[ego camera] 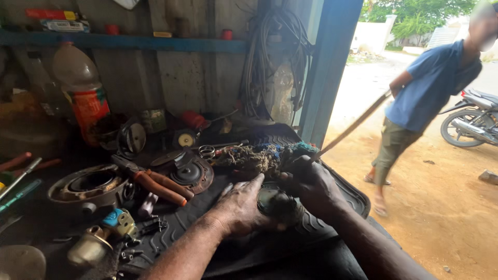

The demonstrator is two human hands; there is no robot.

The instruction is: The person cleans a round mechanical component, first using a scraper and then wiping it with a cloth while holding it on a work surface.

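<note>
My left hand (241,205) and my right hand (314,186) both grip a small dark round metal part (275,202) over a black ribbed rubber mat (197,207). Both hands are grimy with grease. A wad of dirty, frayed rag (254,155) lies just beyond my fingers. Pliers with orange handles (161,186) rest left of my left hand, next to a round dark metal cover (189,173).
A large ring-shaped metal housing (91,186), a brass fitting (91,249) and small bolts lie at the left. A plastic bottle (83,93) and hanging cables (275,57) stand at the back. Outside, a person in blue (425,98) holds a long stick near a motorcycle (472,122).
</note>
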